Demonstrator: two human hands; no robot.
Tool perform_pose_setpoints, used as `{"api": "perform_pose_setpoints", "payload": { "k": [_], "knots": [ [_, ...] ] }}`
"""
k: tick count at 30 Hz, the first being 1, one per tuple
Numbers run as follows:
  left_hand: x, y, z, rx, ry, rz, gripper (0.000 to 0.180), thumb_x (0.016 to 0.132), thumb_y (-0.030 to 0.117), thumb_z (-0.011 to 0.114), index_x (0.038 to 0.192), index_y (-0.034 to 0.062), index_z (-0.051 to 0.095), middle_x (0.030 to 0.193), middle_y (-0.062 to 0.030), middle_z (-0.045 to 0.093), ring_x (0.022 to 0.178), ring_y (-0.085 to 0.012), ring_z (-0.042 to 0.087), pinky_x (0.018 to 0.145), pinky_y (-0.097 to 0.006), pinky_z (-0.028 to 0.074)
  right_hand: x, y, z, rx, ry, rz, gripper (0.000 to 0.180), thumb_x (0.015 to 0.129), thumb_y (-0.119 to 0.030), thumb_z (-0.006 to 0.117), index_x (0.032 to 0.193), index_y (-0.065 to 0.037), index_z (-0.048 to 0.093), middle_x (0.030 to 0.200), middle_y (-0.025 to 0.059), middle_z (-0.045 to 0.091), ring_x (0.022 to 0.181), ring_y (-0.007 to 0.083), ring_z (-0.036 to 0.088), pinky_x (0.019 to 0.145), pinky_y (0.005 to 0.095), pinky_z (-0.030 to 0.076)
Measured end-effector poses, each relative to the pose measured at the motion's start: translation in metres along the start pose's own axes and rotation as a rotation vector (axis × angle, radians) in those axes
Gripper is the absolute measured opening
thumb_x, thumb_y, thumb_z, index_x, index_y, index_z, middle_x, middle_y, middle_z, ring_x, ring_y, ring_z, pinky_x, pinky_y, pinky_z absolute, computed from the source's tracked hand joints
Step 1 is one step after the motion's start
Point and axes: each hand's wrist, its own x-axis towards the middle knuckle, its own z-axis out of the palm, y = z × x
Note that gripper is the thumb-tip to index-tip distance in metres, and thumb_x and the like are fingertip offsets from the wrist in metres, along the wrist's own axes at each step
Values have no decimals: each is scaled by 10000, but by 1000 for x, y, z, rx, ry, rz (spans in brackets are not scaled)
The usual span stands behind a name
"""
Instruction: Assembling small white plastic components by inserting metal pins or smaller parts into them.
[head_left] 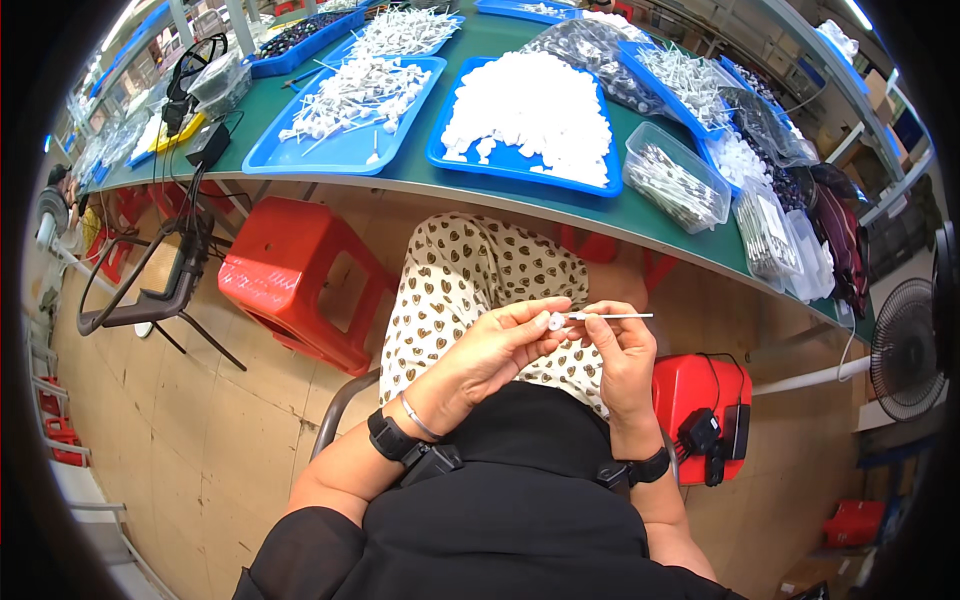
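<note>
Above my lap, my left hand (500, 348) pinches a small round white plastic piece (556, 321) between thumb and fingertips. A thin white rod (632, 316) runs from that piece toward the right, and my right hand (627, 362) grips it between thumb and forefinger. Rod and piece meet or nearly touch; the fingertips partly cover the joint. Beyond my knees, a blue tray (436, 152) on the green table (225, 160) bears a heap of small white pieces (530, 112). Left of it, another blue tray (290, 157) carries white pieces with thin stems (350, 95).
A clear plastic box (715, 215) of thin rods stands at the table's near edge, beside bagged rods (768, 235). One red stool (290, 260) is left of my legs; another red stool (680, 385) at my right bears black adapters (700, 430). A fan (905, 350) stands far right.
</note>
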Motion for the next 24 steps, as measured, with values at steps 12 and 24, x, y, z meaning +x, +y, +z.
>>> {"api": "perform_pose_setpoints", "payload": {
  "k": [12, 24],
  "knots": [
    [4, -5, -6, -135, 5, -56, 244, 926, 200, 581, 1085, 15, 583, 921, -18, 604, 813, -66, 576, 744, -197, 503, -4, -6, 3, -134, -26, -63, 122, 899, -41, 593, 1000, 29, 588, 880, 74, 658, 788, 123, 640, 724, 232, 501],
    [6, -8, -10, -271, -38, -48, 213, 924, 135, 575, 1084, -5, 580, 954, -38, 614, 849, -93, 596, 794, -201, 515, -4, -7, 8, -407, 18, -212, 105, 856, -41, 642, 934, 30, 639, 825, 76, 659, 719, 131, 642, 652, 244, 495]
  ]
}}
